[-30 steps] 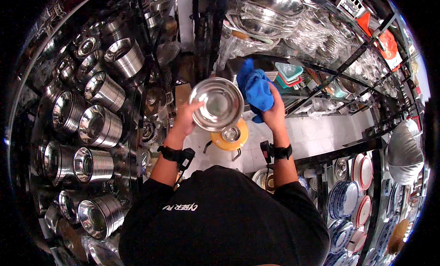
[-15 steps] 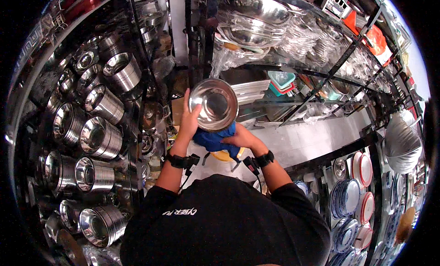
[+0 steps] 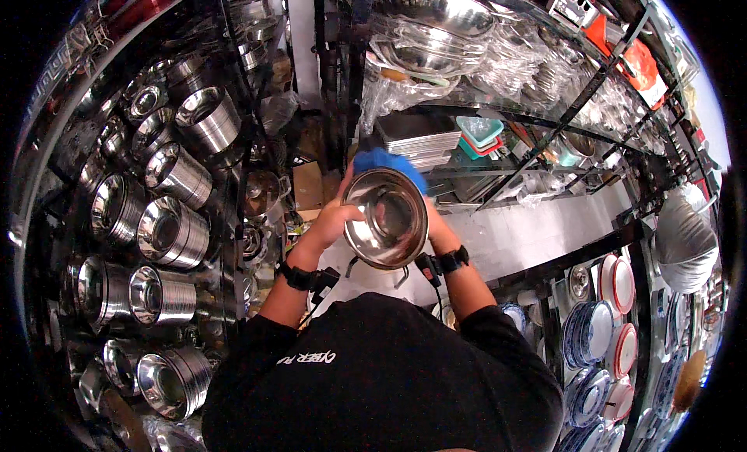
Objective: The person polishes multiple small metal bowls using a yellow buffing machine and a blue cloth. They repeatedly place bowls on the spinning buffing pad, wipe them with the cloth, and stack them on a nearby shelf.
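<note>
A round steel bowl point(image 3: 389, 218) is held up in front of my body, its shiny inside facing me. My left hand point(image 3: 336, 217) grips its left side, with the thumb over the rim. A blue cloth point(image 3: 389, 160) shows above and behind the bowl. My right hand point(image 3: 440, 230) is at the bowl's right, its fingers mostly hidden behind it, against the cloth. Behind the bowl, the stool is mostly hidden, with legs showing below.
Stacked steel bowls point(image 3: 175, 172) fill the left shelves. At the upper right, shelves hold plastic-wrapped steelware point(image 3: 529, 70), metal trays point(image 3: 412, 140) and coloured plastic containers point(image 3: 478, 133). Blue-rimmed and red-rimmed plates point(image 3: 587, 331) stand at the lower right. A tiled floor point(image 3: 529, 230) shows between them.
The bowl has moved down and right since half a second ago. The blue cloth has moved from below it to behind its upper edge, with my right hand following round behind.
</note>
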A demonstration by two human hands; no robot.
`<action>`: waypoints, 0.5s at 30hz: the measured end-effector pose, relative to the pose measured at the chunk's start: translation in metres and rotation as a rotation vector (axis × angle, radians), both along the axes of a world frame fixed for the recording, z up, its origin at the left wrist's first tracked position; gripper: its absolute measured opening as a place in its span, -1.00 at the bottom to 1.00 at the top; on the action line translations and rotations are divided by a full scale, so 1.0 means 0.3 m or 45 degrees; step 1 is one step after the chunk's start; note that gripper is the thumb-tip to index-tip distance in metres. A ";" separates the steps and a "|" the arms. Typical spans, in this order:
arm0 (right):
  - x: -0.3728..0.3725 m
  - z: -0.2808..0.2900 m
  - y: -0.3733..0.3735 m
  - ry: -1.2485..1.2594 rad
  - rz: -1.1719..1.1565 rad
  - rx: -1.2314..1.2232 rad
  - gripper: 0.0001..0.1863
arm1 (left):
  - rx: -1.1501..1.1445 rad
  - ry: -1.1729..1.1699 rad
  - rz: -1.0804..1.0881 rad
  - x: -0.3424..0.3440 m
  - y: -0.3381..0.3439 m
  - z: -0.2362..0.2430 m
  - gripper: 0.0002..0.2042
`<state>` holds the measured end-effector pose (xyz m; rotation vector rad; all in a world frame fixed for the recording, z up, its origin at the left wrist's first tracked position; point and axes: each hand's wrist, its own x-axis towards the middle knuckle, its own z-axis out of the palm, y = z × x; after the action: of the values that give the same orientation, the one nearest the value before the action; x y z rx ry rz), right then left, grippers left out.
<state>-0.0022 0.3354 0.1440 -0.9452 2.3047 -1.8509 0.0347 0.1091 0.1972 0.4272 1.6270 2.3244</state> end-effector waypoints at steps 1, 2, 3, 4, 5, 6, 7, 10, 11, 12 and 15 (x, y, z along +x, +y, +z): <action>-0.021 -0.059 0.002 -0.078 0.048 0.039 -0.51 | -0.012 -0.030 -0.006 0.002 0.017 0.015 -0.09; -0.041 -0.118 0.011 -0.154 0.085 0.083 -0.49 | 0.000 -0.017 0.029 -0.007 0.032 0.019 -0.08; -0.022 -0.099 -0.013 -0.222 0.169 -0.013 -0.47 | -0.065 0.032 0.125 -0.015 0.027 0.011 -0.08; 0.006 -0.061 -0.039 -0.293 0.260 -0.105 -0.45 | -0.128 0.079 0.228 -0.026 0.017 -0.015 -0.08; 0.036 -0.016 -0.056 -0.141 0.179 0.144 -0.42 | -0.192 0.125 0.333 -0.041 0.004 -0.042 -0.08; 0.050 0.000 -0.056 -0.054 0.158 0.252 -0.42 | -0.081 0.075 0.263 -0.057 -0.006 -0.053 -0.09; 0.058 0.004 -0.050 0.034 0.139 0.360 -0.42 | -0.036 0.068 0.279 -0.063 -0.006 -0.066 -0.12; 0.064 -0.005 0.020 -0.188 0.085 0.460 -0.43 | -0.085 -0.016 0.429 -0.090 -0.023 -0.118 -0.31; 0.076 0.000 0.054 -0.204 0.043 0.427 -0.44 | -0.110 -0.071 0.525 -0.092 -0.043 -0.141 -0.51; 0.097 0.017 0.092 -0.228 0.002 0.396 -0.44 | -0.131 -0.132 0.619 -0.093 -0.059 -0.164 -0.70; 0.149 0.003 0.220 -0.321 -0.270 -0.058 -0.51 | -0.255 -0.119 0.686 -0.104 -0.074 -0.222 -0.84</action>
<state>0.0424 0.4015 0.1451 -0.4512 2.2904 -1.9746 0.0036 0.0870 0.1305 -0.1880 2.1003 2.4431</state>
